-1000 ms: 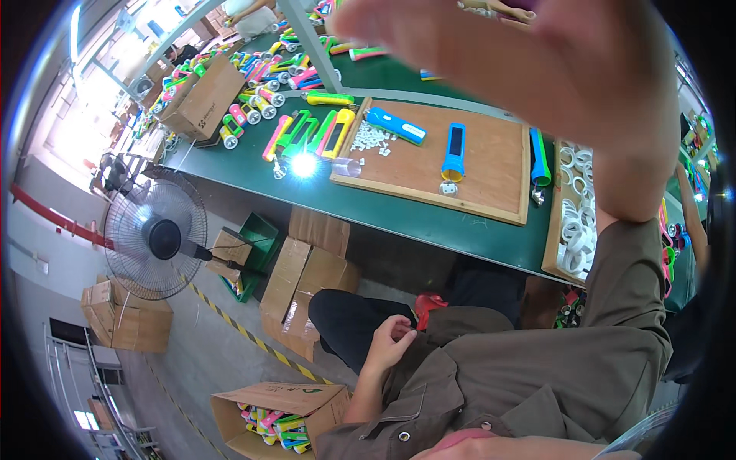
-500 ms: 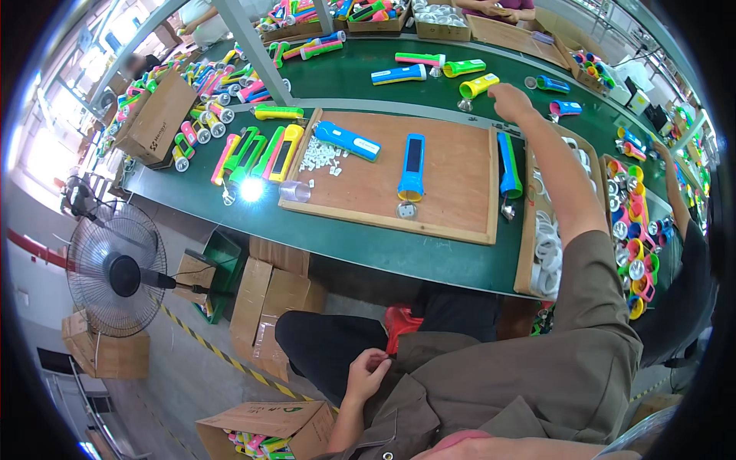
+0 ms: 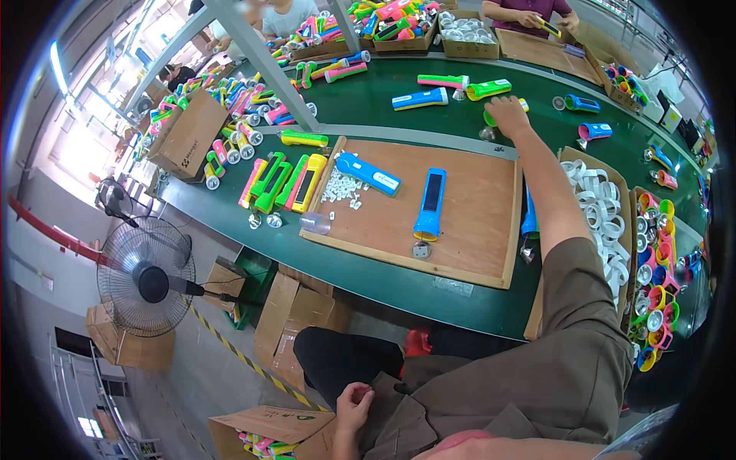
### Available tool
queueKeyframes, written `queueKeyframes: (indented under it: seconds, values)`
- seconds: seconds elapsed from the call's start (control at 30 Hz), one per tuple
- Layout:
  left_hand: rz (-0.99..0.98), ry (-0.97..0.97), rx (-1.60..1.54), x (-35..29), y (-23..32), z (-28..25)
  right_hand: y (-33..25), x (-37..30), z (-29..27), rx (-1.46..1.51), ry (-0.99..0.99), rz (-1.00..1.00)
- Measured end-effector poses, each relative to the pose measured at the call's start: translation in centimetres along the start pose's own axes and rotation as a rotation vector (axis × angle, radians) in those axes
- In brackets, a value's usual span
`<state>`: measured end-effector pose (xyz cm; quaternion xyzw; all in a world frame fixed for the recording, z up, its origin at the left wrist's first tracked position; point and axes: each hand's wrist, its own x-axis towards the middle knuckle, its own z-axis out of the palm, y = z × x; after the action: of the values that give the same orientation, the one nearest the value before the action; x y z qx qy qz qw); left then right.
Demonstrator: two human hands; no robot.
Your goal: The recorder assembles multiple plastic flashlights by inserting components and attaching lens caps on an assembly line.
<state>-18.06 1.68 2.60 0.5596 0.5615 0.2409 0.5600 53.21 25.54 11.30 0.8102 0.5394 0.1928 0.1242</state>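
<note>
Reaching across the green bench, my right hand (image 3: 507, 116) is closed over a yellow-and-green flashlight (image 3: 491, 119); fingers cover most of it, and a silver reflector (image 3: 487, 134) hangs at its near end. My left hand (image 3: 354, 402) rests low by my lap, fingers curled and their inside hidden. On the wooden tray (image 3: 475, 264) lies a blue flashlight (image 3: 431, 203) with a dark panel, its reflector (image 3: 422, 249) dangling off the wide end. Another blue flashlight (image 3: 369, 174) lies slanted beside small white pieces (image 3: 343, 186). A blue flashlight (image 3: 530, 218) is partly hidden behind my right forearm.
Left of the tray lie several flashlights (image 3: 280, 182) and a clear cup (image 3: 315, 223). Boxes of white rings (image 3: 602, 203) and colourful heads (image 3: 655, 295) stand right. A metal post (image 3: 264, 65) rises at the back. A fan (image 3: 149, 280) stands left; a person (image 3: 529, 19) works opposite.
The view has shifted, so the bench sits lower and further right. My right hand has closed over the flashlight it was beside. The bright light among the left flashlights is gone.
</note>
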Motion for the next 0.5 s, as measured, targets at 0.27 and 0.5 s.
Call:
queueKeyframes:
  seconds: [0.27, 0.5]
  values:
    - [0.552, -0.088, 0.211, 5.8, 10.7, -0.9, 0.0, -8.5, -18.2, 1.473, -0.094, -0.291]
    - [0.495, -0.794, -0.384, 9.4, 24.1, 1.5, -11.0, -24.1, -25.2, 2.047, -0.277, -0.725]
